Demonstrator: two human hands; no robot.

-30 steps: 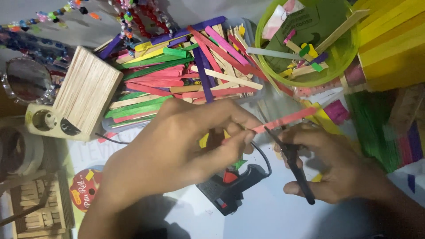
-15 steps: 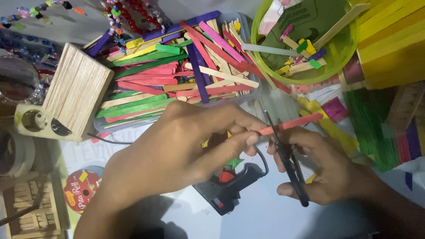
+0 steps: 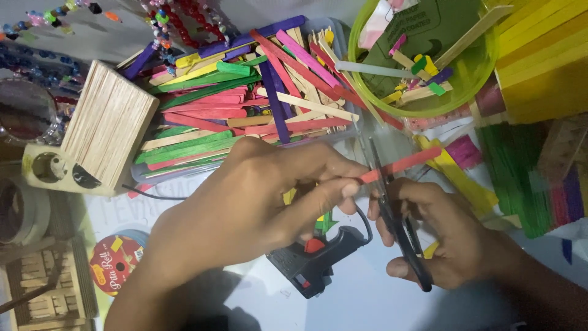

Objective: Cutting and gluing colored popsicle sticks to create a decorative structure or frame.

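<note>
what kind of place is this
Probably a home craft table: a clear tub of coloured craft sticks, a black glue gun, strings of beads, and scissors cutting a red stick.

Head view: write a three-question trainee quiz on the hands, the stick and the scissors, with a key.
1. True or false: the left hand pinches one end of the red craft stick.
2. Which tool does the right hand hold? A) black scissors B) the black glue gun C) a roll of tape
3. Fill in: the scissor blades meet the red craft stick near the ____ hand's fingertips.

Key:
1. True.
2. A; the glue gun lies on the table below the hands.
3. Left; the stick's far end juts free toward the green bowl.
</note>
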